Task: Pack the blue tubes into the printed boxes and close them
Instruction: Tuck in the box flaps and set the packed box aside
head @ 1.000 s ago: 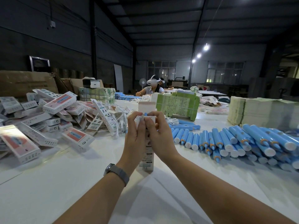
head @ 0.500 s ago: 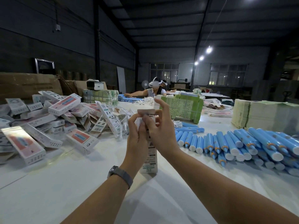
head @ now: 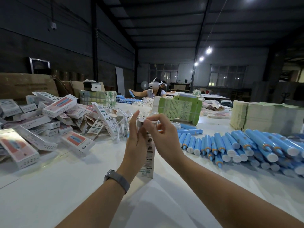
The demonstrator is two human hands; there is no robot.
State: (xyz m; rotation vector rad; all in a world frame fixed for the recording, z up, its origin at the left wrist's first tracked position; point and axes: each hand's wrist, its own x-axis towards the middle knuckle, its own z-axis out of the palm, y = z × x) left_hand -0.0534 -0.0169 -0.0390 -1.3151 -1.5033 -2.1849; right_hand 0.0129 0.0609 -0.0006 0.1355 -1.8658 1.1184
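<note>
Left hand (head: 134, 142), fingers straight, is bracing the upright box (head: 147, 155), hiding its left side. Right hand (head: 162, 137) is pinching the top flap; tubes (head: 230, 145) are lying at 3 o'clock.

Printed box (head: 146, 155): upright on white table (head: 49, 195), top closed. Left hand (head: 134, 143): flat against box's left side, fingers straight. Right hand (head: 162, 137): fingertips pinching box top. Left of box: heap of packed boxes (head: 54, 122). Right of box: rows of blue tubes (head: 238, 147). Behind box: green bundle (head: 179, 107).
</note>
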